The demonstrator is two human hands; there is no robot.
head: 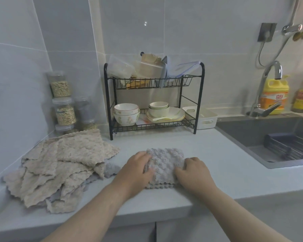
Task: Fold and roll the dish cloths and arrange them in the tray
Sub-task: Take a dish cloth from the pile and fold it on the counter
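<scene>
Countertop (226, 172), pale grey, spans the frame from the tiled corner on the left to the sink on the right. We log things by size from here down.

Sink (252, 130): dark grey basin set into the counter at right, with a dark wire rack lying inside it. A chrome tap (268, 81) arches above its far rim.

Black two-tier rack (199, 98): stands against the back wall at centre. We see plastic containers and bags on the upper shelf, bowls (126, 112) and stacked plates on the lower.

Pile of beige cloths (59, 170): loose, unfolded and overlapping at odd angles on the left of the counter, with some grey cloth showing beneath it.

Grey cloth (164, 165): folded into a thick rectangle, flat on the counter near its front edge, to the right of the pile and apart from it. Scalloped edges are stacked at the near side.

White tray (206, 122): on the counter just right of the rack, touching or nearly touching its right post, well behind the grey cloth. We cannot see into it.

Left hand (138, 168): on the cloth's left edge, fingers and thumb curled over and gripping the fabric, which bunches between them.

Right hand (194, 172): on the cloth's right edge, fingers bent and close together, clamped on that edge.

Yellow bottle (274, 95): behind the tap.

Jars (60, 88): clear, stacked in the left corner, holding pale flakes.
</scene>
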